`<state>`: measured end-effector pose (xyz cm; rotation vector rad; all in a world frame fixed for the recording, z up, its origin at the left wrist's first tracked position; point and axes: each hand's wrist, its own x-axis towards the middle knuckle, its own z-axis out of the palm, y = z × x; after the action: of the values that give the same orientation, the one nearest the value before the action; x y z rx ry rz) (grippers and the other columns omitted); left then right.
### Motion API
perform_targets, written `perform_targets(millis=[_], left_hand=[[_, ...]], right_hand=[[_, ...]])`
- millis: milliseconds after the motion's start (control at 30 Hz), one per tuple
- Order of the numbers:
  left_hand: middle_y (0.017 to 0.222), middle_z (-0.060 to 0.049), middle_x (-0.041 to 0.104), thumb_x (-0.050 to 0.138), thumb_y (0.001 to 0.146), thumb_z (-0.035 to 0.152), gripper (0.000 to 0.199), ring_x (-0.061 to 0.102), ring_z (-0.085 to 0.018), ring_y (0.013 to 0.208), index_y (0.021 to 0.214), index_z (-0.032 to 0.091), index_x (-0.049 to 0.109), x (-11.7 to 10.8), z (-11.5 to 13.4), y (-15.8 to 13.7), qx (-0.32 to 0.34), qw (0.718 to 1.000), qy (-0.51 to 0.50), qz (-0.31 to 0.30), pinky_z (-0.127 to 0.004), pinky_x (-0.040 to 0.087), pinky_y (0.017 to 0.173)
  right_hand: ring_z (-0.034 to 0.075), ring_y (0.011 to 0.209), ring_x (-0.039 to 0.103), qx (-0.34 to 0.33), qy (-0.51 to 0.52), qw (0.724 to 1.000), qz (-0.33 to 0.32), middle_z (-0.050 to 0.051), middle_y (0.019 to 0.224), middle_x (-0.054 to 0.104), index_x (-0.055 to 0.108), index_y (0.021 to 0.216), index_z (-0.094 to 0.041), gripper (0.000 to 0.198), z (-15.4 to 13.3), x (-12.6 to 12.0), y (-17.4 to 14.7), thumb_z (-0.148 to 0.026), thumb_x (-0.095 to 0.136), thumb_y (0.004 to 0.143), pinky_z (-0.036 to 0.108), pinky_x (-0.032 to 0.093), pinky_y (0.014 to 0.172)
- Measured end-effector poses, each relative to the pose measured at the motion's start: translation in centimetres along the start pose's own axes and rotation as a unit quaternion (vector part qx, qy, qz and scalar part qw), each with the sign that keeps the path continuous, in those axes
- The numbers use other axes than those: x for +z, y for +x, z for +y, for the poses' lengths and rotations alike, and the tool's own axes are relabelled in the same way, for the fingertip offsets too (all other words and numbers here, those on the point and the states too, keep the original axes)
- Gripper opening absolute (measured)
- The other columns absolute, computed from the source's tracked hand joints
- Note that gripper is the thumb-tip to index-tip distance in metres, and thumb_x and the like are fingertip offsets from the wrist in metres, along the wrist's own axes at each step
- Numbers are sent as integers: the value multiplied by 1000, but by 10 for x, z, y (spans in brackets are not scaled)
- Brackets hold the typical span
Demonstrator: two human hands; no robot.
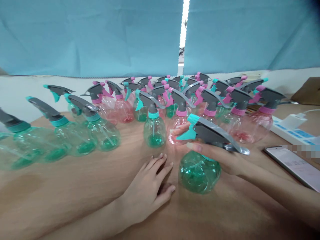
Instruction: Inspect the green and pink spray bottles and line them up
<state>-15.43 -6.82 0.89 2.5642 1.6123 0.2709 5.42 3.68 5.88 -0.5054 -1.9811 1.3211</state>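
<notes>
Evidently my right hand point(222, 156) has its grip round a trigger-topped green spray bottle point(200, 175) near five o'clock, my left hand point(146, 186) lies empty, and assembled-looking bottles point(155, 130) crowd twelve o'clock, what's left being unclear.

The bottle point(200, 173) is neck up in the right hand point(222, 156): rounded, see-through green body, turquoise collar point(211, 159), gray head point(210, 129) with turquoise trigger point(187, 134) and left-pointing nozzle point(193, 119), lever point(233, 141) sloping down rightward.
</notes>
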Motion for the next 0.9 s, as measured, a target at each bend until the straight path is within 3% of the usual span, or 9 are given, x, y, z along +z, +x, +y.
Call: perform_targets(millis=[200, 600, 733, 900], left_hand=[[143, -15, 42, 49, 94, 40, 52, 35, -29, 133, 138, 13, 42, 1, 0, 0, 2, 1000, -2, 11, -48, 33, 106], [144, -15, 41, 50, 94, 39, 52, 35, -30, 134, 138, 14, 42, 1, 1, 0, -4, 1000, -19, 11, -49, 34, 106], [145, -15, 40, 50, 94, 40, 52, 34, -29, 134, 139, 14, 42, 1, 1, 0, -7, 1000, -15, 8, -47, 33, 107], [144, -15, 41, 52, 93, 38, 52, 34, -30, 134, 138, 13, 43, 1, 1, 0, -3, 1000, -10, 14, -48, 32, 107]], right_hand=[[19, 107, 62, -28, 15, 999, 3, -1, 121, 64, 67, 104, -31, 19, -11, 2, 4, -34, 62, 85, 30, 54, 86], [19, 80, 63, -28, -34, 999, 30, 0, 84, 64, 66, 90, -32, 8, -12, 3, 4, -32, 60, 86, 36, 53, 81], [17, 77, 62, -28, -26, 999, 25, -1, 86, 63, 65, 93, -32, 9, -14, 4, 4, -30, 61, 85, 32, 53, 77], [16, 75, 63, -31, -16, 999, 37, -2, 75, 63, 66, 82, -29, 6, -21, 5, 6, -24, 62, 83, 31, 54, 77]])
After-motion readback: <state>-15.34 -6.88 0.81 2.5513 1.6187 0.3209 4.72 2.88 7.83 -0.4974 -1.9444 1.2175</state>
